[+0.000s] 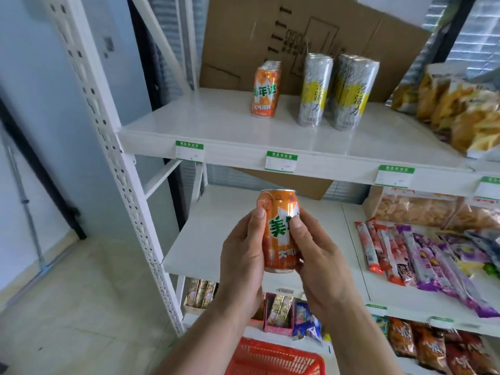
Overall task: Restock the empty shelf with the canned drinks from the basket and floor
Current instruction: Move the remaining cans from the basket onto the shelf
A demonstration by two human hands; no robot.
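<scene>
While the red basket [273,359] sits at the bottom edge of the frame, both hands hold one orange soda can [278,231] upright at centre frame. The left hand [243,255] wraps its fingers behind the can with the thumb pressed on the front; the right hand [313,255] grips the other side, thumb across the label. The can's long axis is vertical, its top toward the upper shelf [216,123].

Just behind the can lies the middle shelf [205,239], bare on its left half, with long snack packets [422,255] spread over the right. Farther up and back, the upper shelf carries a short row of matching orange cans [265,90] and, to their right, two files of tall grey-and-yellow cans [335,90]; chip bags [454,104] crowd the right edge.

The place for this can is probably in front of the orange row, above and slightly left of the grip, so the lift goes up and forward. The shelf's front lip with its price tags [281,161] stands between and must be cleared; either hand seems equally near.
</scene>
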